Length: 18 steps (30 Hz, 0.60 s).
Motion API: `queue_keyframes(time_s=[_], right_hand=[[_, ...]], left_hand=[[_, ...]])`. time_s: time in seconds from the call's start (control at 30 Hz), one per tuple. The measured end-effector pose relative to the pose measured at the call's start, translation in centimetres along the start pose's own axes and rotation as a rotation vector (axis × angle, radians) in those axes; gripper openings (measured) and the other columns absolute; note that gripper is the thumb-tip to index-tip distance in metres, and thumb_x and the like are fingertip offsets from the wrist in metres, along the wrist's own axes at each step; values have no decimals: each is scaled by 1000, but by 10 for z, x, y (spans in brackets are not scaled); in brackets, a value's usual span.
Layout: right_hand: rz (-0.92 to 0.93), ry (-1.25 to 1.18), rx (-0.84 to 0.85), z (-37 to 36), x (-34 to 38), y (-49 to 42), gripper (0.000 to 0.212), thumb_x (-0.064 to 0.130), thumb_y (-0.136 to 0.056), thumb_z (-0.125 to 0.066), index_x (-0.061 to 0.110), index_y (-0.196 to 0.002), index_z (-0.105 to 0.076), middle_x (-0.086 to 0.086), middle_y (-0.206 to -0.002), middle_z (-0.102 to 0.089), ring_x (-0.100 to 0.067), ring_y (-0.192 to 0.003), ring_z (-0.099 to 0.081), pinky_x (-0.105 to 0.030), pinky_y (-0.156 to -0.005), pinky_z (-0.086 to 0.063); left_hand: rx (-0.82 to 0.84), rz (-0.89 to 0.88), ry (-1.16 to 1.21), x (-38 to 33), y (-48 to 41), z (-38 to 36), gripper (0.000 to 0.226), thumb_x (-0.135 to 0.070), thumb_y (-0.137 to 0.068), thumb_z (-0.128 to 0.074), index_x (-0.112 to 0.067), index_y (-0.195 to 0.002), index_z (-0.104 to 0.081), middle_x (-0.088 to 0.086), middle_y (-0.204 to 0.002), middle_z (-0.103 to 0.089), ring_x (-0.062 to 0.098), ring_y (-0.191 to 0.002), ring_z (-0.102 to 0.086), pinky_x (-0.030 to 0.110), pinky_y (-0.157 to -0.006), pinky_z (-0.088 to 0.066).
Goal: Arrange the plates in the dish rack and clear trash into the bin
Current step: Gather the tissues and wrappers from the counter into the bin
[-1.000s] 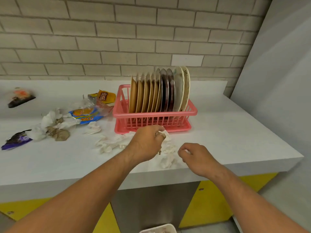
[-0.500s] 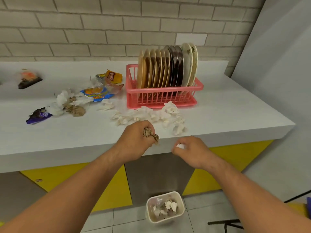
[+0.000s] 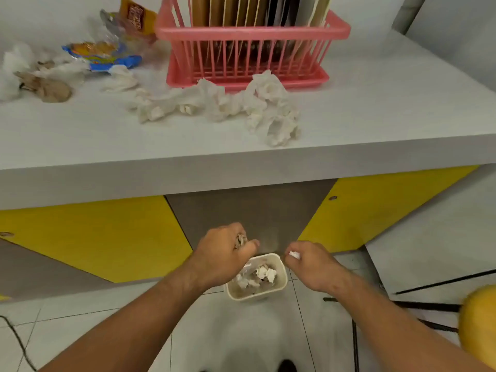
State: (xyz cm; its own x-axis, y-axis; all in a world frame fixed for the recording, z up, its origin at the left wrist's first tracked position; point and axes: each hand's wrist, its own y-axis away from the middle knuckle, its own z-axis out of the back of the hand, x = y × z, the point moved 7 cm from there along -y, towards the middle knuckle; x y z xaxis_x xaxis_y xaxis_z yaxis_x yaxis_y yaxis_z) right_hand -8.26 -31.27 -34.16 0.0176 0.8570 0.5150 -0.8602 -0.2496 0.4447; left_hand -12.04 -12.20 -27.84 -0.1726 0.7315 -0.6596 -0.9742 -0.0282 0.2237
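Note:
A small cream bin [image 3: 279, 288] stands on the floor under the counter, with crumpled tissues inside. My left hand [image 3: 225, 253] hovers over its left rim, shut on a brownish crumpled tissue [image 3: 240, 239]. My right hand [image 3: 311, 264] is beside the bin's right rim, shut on a small white tissue [image 3: 294, 255]. On the counter, a pink dish rack [image 3: 252, 33] holds several upright plates [image 3: 241, 9]. A heap of white crumpled tissues [image 3: 222, 103] lies in front of the rack.
Snack wrappers [image 3: 107, 53] and more soiled tissues [image 3: 45, 87] lie at the counter's left. The white counter edge [image 3: 241, 167] overhangs yellow and grey cabinet panels [image 3: 107, 237]. A black chair frame [image 3: 418, 304] and a yellow object [image 3: 480, 326] sit at the right.
Both hands have dropped from counter height to just above the bin, each still holding its tissue. The view has tilted down toward the floor.

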Motion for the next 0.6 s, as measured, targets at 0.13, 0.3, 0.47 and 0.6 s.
queue_keyframes(time_s=[0.13,0.3,0.47,0.6], right_hand=[[-124,-144,38,-60,-72,-39,9,31,-87,-59,28,-80,-61,4,-71,-56,-18,-61,-54,-28,-56,-46],[-198,-182,19,-137,-155,-95,12,30,-82,-67,31,-75,-58,1,-69,-55,-16,-52,-50,-27,-49,-46],[-202,-138,3,-192,-221,-148,10,35,-83,-67,29,-75,-63,5,-68,-57,-12,-52,-53,-22,-50,-45],[-149,-90,-47,-223,-250,-190,9,37,-83,-67,29,-79,-67,7,-76,-62,-8,-61,-55,-19,-52,-42]], left_hand=[[139,27,2,58,-40,-85,19,-35,-95,-36,-25,-93,-52,-9,-88,-58,9,-82,-55,30,-69,-45],[242,48,-63,150,-98,-215,13,-32,-95,-39,-22,-96,-48,-1,-99,-60,18,-88,-56,29,-75,-44],[355,-8,-105,217,-148,-335,39,-37,-92,-47,-28,-130,-44,-8,-130,-49,13,-116,-49,19,-88,-35],[299,-132,-107,248,-179,-369,45,-40,-95,-46,-38,-139,-40,-17,-141,-41,7,-132,-37,19,-108,-26]])
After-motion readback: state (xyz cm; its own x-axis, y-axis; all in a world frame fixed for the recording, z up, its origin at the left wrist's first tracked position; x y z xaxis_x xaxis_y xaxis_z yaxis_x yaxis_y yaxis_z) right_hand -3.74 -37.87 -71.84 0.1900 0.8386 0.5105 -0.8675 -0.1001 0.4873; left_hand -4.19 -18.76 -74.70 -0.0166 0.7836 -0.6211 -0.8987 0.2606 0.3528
